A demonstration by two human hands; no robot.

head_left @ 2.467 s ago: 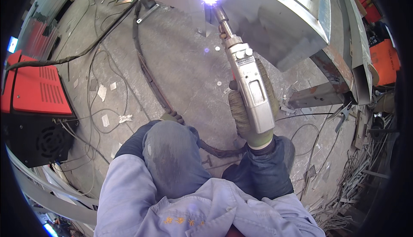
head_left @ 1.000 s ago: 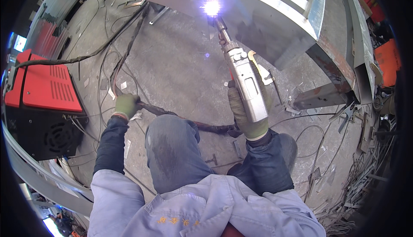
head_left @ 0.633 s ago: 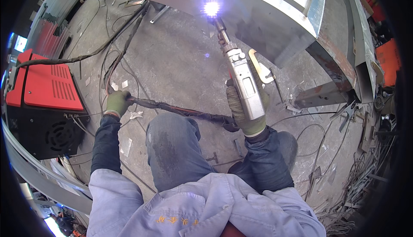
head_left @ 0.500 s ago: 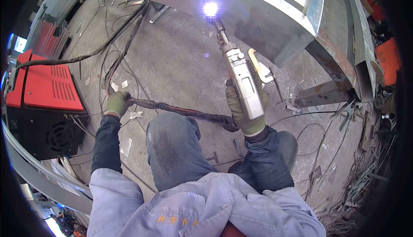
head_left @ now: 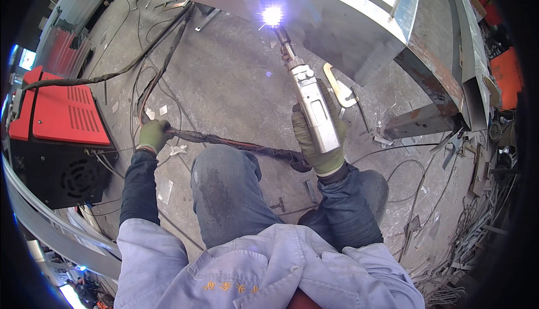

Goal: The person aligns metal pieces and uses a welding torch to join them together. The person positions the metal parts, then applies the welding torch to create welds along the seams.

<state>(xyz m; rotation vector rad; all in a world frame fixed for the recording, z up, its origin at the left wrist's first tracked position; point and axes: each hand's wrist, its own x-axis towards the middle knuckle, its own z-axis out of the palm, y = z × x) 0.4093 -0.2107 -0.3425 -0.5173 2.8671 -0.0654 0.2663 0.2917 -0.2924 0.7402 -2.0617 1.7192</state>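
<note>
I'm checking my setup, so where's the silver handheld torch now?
In the head view, right of centre: the silver torch is in the gloved right hand, its tip by the bright spark.

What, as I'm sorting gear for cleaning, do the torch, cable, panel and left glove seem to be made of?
Torch: most likely metal, silvery and smooth, judging by its bright highlights.
Cable: dull black wrapping, rubber or cloth, too unclear to tell.
Panel: probably sheet metal, grey and smooth, with soft reflections.
Left glove: likely fabric, matt green, as it shows no shine.
</note>
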